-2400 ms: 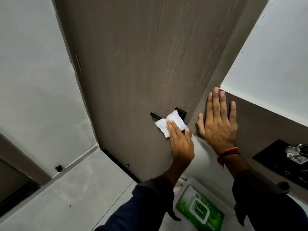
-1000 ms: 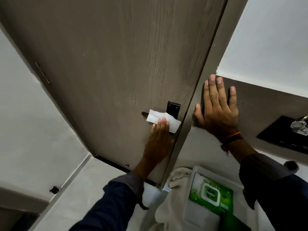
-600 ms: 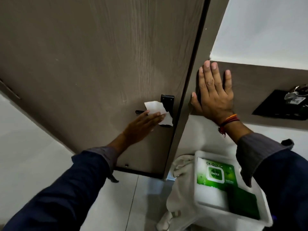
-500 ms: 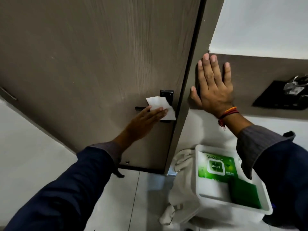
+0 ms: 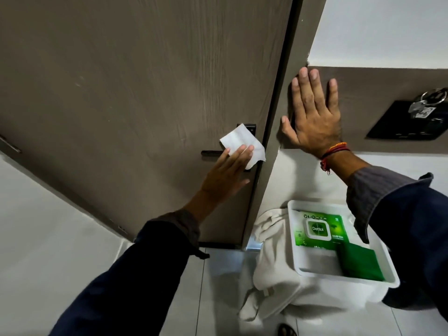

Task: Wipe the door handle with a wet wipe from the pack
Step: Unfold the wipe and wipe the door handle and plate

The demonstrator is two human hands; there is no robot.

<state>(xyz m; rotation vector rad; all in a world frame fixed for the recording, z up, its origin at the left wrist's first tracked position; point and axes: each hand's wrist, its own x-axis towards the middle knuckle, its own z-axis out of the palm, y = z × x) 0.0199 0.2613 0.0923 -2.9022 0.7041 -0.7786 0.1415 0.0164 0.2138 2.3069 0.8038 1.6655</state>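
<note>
A black lever door handle [image 5: 210,153] sits on the grey-brown wooden door [image 5: 145,81], with its square rose [image 5: 251,128] near the door's edge. My left hand [image 5: 228,175] presses a white wet wipe [image 5: 238,141] flat against the handle, so most of the lever is hidden under wipe and fingers. My right hand [image 5: 312,117] lies flat and spread on the brown wall panel right of the door frame, holding nothing. The green Dettol wipe pack [image 5: 317,230] lies in a white tray [image 5: 344,275] below my right arm.
A white cloth [image 5: 271,263] hangs beside and under the tray. A dark green folded item [image 5: 358,261] lies in the tray next to the pack. On the wall at right hangs a black panel [image 5: 409,122] with keys [image 5: 426,105]. Pale tiled floor [image 5: 60,238] lies below.
The camera has swung left and closer, so the door now looks more upright. My left hand has kept the wipe on the handle, shifting it slightly. My right hand stays on the wall.
</note>
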